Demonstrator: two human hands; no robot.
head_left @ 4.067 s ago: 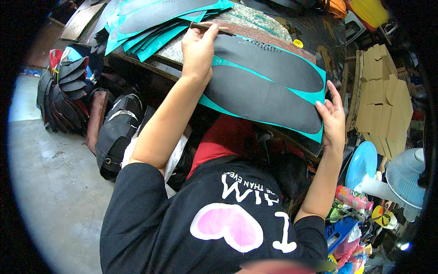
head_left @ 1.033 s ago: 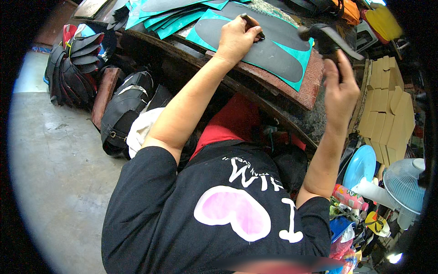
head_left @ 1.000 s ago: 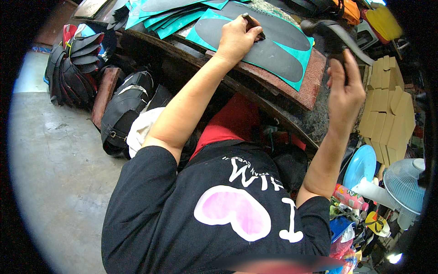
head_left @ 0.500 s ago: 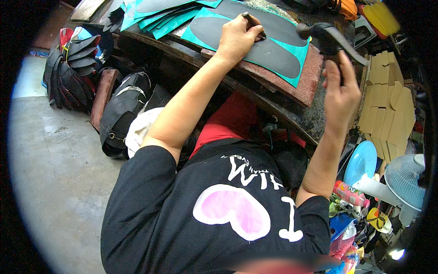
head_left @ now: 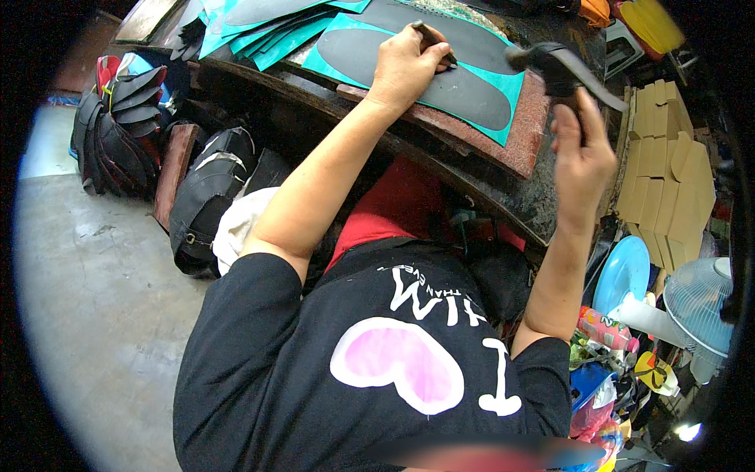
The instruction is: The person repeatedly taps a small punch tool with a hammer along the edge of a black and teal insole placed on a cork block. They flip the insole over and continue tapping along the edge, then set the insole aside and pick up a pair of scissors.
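1. Dark sole-shaped sheet [head_left: 440, 75] on teal backing: laid flat on the reddish board [head_left: 515, 149] at the far side of the workbench, right of a fanned stack of teal sheets [head_left: 267, 27].
2. Left hand [head_left: 405, 67]: fingers curled and pressed together, a thin dark punch-like tool [head_left: 432, 43] pinched and set against the sheet.
3. Right hand [head_left: 582, 153]: wrapped tight about the handle of a hammer [head_left: 550, 67], which is held raised, above and right of the tool.
4. Risk, judged: a glancing blow could be landed on the left fingers, since these lie just beside the tool's head.
5. Risk, judged: the tool could skid and the sheet be scarred if it is held tilted.
6. Containers: black bags [head_left: 212, 204] on the floor at near left, contents not seen; a heap of dark curved pieces [head_left: 122, 126] beside them; a clutter of bottles and packets at near right, its holder not told.
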